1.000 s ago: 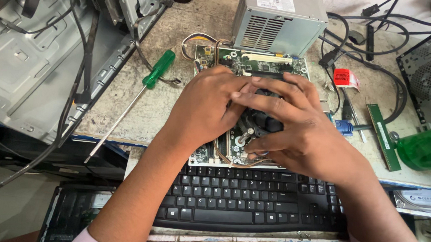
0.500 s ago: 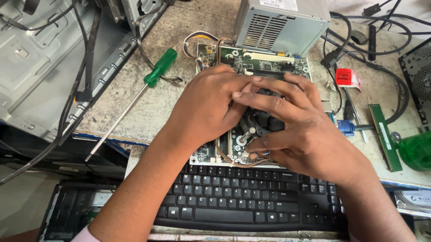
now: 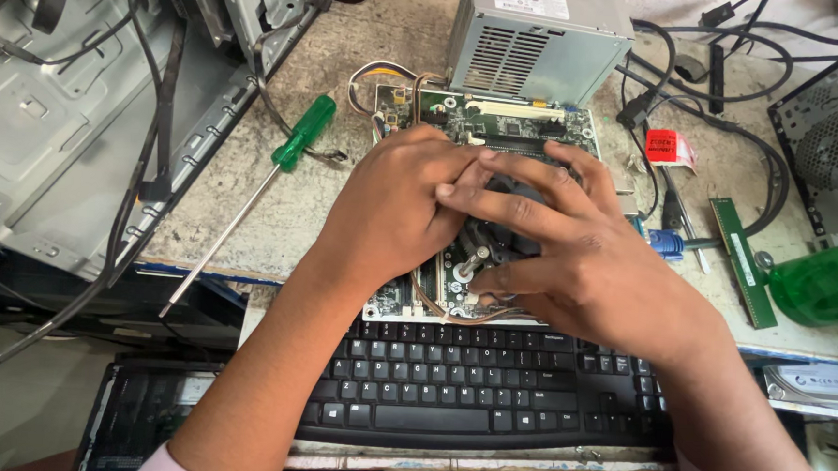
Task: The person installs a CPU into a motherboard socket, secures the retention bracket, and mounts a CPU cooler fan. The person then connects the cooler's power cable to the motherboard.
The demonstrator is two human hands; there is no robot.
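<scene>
We are pressing the fingers (image 3: 498, 206) of both hands down on a dark cooler block (image 3: 511, 241) at the middle of a green motherboard (image 3: 489, 123); the left hand (image 3: 396, 215) is cupping it with fingers curled close together, the right hand (image 3: 582, 260) is overlapping it with fingers spread flat and thumb hooking beneath. The block is mostly hidden under the hands, so we cannot tell exactly what they are gripping. We are judging the board to be stiff yet fragile, light, with sharp solder points; the bare edges are probably the safest hold. It is lying on the table (image 3: 246, 215), between a black keyboard (image 3: 467, 394) and a grey power supply box (image 3: 538, 39) carrying a white rectangular label on top. A green-handled screwdriver (image 3: 277, 173) is lying left of the board. To the right, a small red tag (image 3: 664, 147) is lying among black cables (image 3: 735, 138), near a green memory stick (image 3: 742, 260) and a green bottle (image 3: 828, 285).
</scene>
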